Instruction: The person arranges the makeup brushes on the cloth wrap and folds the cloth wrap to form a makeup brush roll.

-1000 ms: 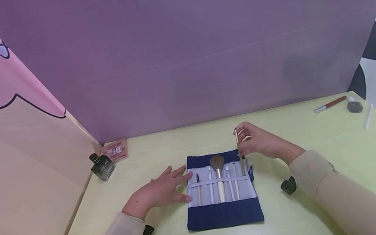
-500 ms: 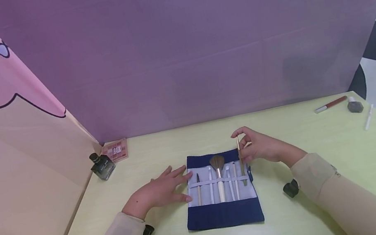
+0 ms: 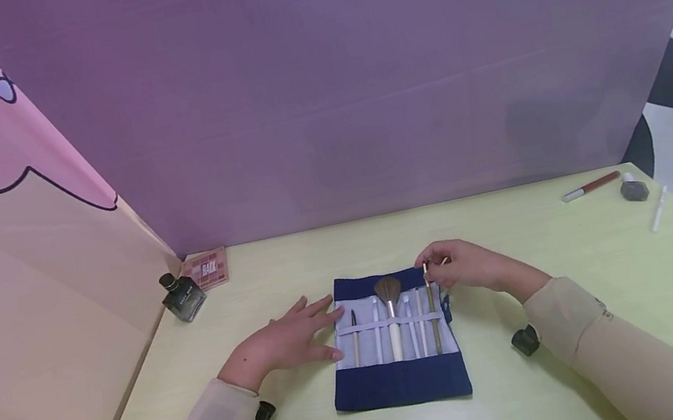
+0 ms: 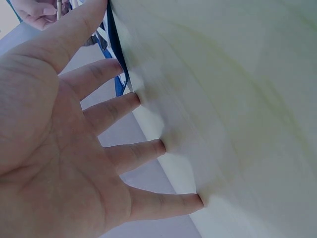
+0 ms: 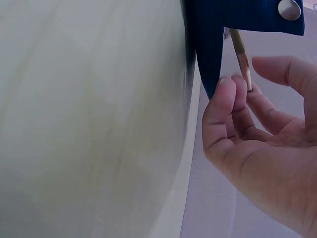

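Observation:
A navy brush roll [image 3: 401,383] lies unrolled on the table, its pale inner panel crossed by an elastic band. My right hand [image 3: 468,265] holds the upper end of a slim gold makeup brush [image 3: 433,313] in the rightmost slot, its handle running under the band. In the right wrist view the brush's end [image 5: 242,59] shows between thumb and index finger, while other curled fingertips are at the roll's edge. My left hand [image 3: 288,340] rests with fingers spread at the roll's left edge. Beside the gold brush sit a large fluffy brush [image 3: 390,305] and several slim ones.
At the back left, a dark glass bottle [image 3: 184,297] stands by a pink palette [image 3: 214,265]. At the back right lie a red-and-white tube [image 3: 592,186], a small dark bottle with a white cap [image 3: 633,189] and a thin white stick [image 3: 659,209].
The gold brush has slid down its slot under the band, until its lower end nears the navy bottom flap. My right hand has lowered with it; the left hand has stayed still.

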Motion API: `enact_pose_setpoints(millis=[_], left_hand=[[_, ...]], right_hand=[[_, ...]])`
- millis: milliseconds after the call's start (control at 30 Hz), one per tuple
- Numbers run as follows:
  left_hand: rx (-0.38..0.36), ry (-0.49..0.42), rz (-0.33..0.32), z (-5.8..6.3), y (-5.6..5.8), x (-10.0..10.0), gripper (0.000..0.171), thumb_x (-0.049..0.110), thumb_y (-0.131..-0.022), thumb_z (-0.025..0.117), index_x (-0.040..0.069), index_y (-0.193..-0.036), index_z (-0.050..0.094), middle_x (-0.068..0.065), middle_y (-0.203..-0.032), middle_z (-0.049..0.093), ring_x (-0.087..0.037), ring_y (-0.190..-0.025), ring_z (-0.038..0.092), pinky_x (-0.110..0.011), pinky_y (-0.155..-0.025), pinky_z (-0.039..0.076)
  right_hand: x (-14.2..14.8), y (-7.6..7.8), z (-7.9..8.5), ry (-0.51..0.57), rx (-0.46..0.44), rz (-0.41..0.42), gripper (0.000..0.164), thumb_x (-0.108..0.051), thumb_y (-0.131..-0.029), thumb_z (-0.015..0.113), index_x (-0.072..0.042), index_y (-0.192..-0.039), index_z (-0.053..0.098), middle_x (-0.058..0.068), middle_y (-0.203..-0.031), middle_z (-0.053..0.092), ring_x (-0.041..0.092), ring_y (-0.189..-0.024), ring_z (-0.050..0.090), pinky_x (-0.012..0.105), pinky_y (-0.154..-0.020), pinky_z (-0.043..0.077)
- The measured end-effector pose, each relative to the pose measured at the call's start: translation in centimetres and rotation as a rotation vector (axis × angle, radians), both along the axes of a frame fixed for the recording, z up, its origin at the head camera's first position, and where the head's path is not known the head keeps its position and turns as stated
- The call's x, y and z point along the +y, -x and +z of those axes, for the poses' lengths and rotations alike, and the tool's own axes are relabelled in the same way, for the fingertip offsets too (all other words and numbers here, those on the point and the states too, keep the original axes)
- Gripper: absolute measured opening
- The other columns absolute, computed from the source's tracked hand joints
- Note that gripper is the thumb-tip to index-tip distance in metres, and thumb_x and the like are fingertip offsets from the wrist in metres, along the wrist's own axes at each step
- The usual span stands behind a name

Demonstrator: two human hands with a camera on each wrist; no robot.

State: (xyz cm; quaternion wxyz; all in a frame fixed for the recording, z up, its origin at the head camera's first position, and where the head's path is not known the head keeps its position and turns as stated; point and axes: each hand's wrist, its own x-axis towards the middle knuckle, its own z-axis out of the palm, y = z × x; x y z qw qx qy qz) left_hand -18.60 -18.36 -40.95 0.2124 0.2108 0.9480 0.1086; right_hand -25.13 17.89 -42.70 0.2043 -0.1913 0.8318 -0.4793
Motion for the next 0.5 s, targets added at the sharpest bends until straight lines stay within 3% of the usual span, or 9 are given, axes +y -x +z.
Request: enact_pose_setpoints(millis=[333, 433, 500], left_hand=[[-0.001, -0.009, -0.007, 0.0, -0.02, -0.08, 0.08, 0.054, -0.098, 0.072, 0.028, -0.167, 0.039, -0.006, -0.181, 0.022, -0.05, -0.167, 0.012, -0.093, -0.114, 0.019], [0.0, -0.009, -0.003, 0.0, -0.03, -0.08, 0.081, 0.054, -0.098, 0.072, 0.028, -0.167, 0.039, -0.006, -0.181, 0.022, -0.05, -0.167, 0.012, -0.092, -0.114, 0.019], [-0.002, -0.011, 0.0, 0.01, -0.05, -0.09, 0.081, 0.054, -0.098, 0.072, 0.029, -0.167, 0.039, -0.005, -0.181, 0.022, -0.05, -0.167, 0.011, -0.092, -0.114, 0.019]], right_hand=[[-0.13, -0.41, 0.33, -0.132, -0.001, 0.016, 0.04, -0.01, -0.103, 0.045, -0.013, -0.125, 0.078, 0.0, -0.073, 0.049, 0.015, -0.061, 0.037, 0.027, -0.061, 0.035], [-0.23, -0.46, 0.35, -0.202, 0.04, 0.052, 0.038, -0.014, -0.105, 0.046, -0.016, -0.115, 0.083, 0.001, -0.086, 0.061, 0.015, -0.068, 0.042, 0.028, -0.065, 0.039], [-0.28, -0.47, 0.33, -0.252, 0.071, 0.082, 0.037, -0.018, -0.107, 0.047, -0.02, -0.11, 0.085, 0.003, -0.105, 0.07, 0.016, -0.08, 0.051, 0.03, -0.074, 0.044]])
